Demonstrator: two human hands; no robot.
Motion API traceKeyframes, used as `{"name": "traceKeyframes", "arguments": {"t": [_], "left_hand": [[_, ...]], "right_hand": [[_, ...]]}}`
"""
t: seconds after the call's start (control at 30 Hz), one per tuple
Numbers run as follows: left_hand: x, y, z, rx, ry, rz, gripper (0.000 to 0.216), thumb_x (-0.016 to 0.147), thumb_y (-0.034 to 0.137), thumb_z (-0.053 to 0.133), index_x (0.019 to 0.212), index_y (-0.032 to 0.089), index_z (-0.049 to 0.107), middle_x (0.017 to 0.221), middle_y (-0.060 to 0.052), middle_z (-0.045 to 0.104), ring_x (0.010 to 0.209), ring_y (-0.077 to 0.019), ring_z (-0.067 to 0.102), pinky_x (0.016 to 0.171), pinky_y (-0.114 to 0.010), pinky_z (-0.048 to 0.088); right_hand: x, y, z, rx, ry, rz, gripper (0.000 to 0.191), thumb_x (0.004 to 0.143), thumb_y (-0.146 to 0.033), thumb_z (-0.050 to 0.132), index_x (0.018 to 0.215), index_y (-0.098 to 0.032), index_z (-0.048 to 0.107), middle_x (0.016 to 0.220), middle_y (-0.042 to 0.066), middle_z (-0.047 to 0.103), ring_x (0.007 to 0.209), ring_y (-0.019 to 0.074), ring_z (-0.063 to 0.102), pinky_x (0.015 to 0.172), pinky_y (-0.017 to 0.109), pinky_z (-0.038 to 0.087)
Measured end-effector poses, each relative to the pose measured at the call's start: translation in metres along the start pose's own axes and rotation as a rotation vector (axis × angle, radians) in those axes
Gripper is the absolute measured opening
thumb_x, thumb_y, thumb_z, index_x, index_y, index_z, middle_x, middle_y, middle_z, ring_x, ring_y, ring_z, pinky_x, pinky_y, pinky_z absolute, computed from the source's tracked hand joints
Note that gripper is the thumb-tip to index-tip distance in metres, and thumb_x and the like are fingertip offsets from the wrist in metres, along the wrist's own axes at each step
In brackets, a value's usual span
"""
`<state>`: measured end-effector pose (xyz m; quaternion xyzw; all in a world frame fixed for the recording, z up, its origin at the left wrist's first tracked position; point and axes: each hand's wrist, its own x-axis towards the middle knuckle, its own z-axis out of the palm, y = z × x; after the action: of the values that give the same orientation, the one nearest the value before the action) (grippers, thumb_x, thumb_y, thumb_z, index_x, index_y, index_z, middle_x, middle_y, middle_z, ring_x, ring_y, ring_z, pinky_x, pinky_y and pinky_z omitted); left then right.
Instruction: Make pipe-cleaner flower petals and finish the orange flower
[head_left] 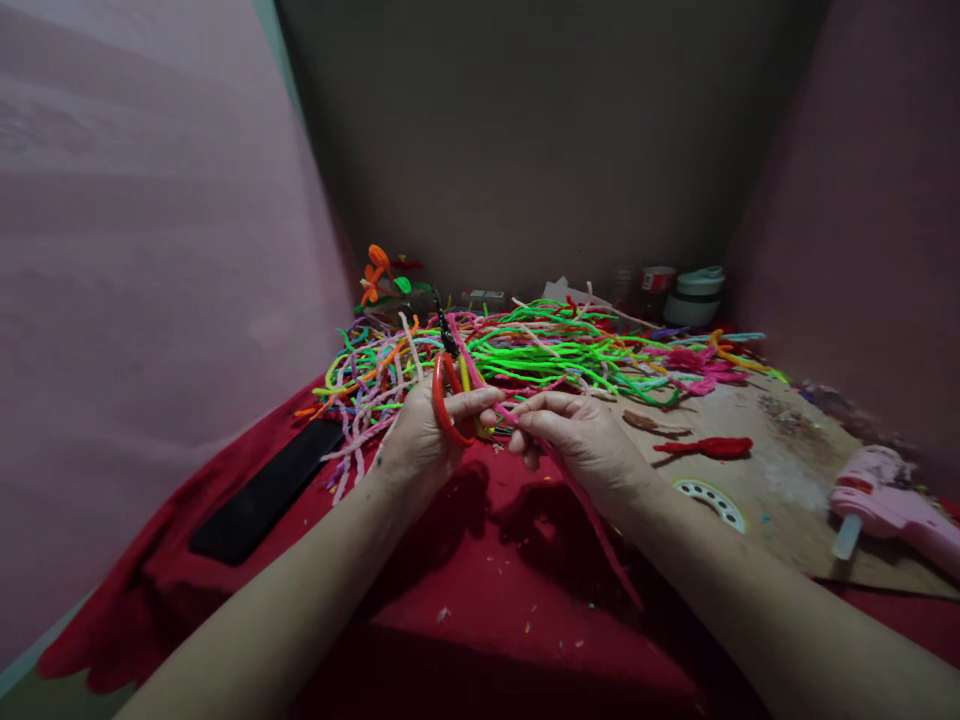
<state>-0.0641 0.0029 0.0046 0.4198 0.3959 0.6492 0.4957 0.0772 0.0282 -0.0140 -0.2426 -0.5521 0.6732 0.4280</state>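
Observation:
My left hand [424,430] is closed around a pair of scissors with a red loop handle [442,400]; a bit of yellow shows beside it, and the dark end points up and away. A pink pipe cleaner [596,525] passes between both hands. One end of it rises beside the scissors, and the other hangs down under my right forearm. My left thumb and finger pinch it, as do the fingertips of my right hand [566,430], just to the right. Behind the hands lies a big heap of coloured pipe cleaners [555,355], many of them bright green.
A black flat object [266,490] lies on the red cloth [450,640] at left. On the board [787,500] at right are a pink glue gun [892,500], a red twisted piece [709,448] and a white holed disc [712,503]. Orange pipe-cleaner flowers [375,270] and a lidded container [694,295] stand behind.

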Motion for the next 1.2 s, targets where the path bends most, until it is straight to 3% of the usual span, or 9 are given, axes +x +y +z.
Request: {"name": "traceKeyframes", "arguments": {"t": [0.5,0.67,0.8,1.07,1.2], "left_hand": [[0.004,-0.001,-0.004,-0.049,0.089,-0.004,0.019,0.052,0.007,0.070,0.063,0.011,0.055,0.052,0.004,0.056,0.042,-0.0048,0.052,0.042,-0.014,0.041],[0.014,0.002,-0.015,-0.068,0.155,0.120,0.023,0.051,0.005,0.070,0.064,0.012,0.052,0.054,0.006,0.055,0.042,-0.0038,0.052,0.041,-0.013,0.042],[0.018,0.005,-0.024,-0.059,0.174,0.171,0.024,0.052,0.006,0.071,0.066,0.012,0.053,0.056,0.005,0.057,0.043,-0.0040,0.053,0.041,-0.013,0.042],[0.025,0.012,-0.040,-0.051,0.228,0.251,0.019,0.052,0.006,0.071,0.061,0.011,0.055,0.053,0.004,0.057,0.041,-0.0026,0.050,0.040,-0.011,0.041],[0.027,0.015,-0.045,-0.057,0.212,0.270,0.017,0.052,0.004,0.069,0.058,0.010,0.055,0.051,0.004,0.056,0.040,-0.0023,0.049,0.038,-0.011,0.038]], "right_hand": [[0.002,0.003,-0.007,0.192,-0.062,0.168,0.010,0.059,-0.019,0.067,0.064,-0.013,0.061,0.051,-0.002,0.057,0.044,0.0067,0.047,0.044,0.020,0.031],[0.001,0.000,-0.011,0.167,-0.242,0.326,0.016,0.062,-0.023,0.067,0.071,-0.011,0.064,0.042,-0.004,0.051,0.032,0.0043,0.038,0.035,0.019,0.026],[0.002,0.005,-0.017,0.128,-0.352,0.403,0.022,0.069,-0.026,0.063,0.083,-0.010,0.066,0.042,-0.002,0.053,0.029,0.0047,0.040,0.033,0.018,0.025],[0.001,0.002,-0.019,0.016,-0.373,0.395,0.020,0.070,-0.024,0.062,0.084,-0.010,0.066,0.044,-0.003,0.055,0.026,0.0029,0.038,0.029,0.016,0.023],[0.004,0.003,-0.021,0.055,-0.370,0.405,0.018,0.072,-0.022,0.060,0.084,-0.009,0.063,0.044,-0.003,0.055,0.027,0.0045,0.041,0.029,0.016,0.029]]}}
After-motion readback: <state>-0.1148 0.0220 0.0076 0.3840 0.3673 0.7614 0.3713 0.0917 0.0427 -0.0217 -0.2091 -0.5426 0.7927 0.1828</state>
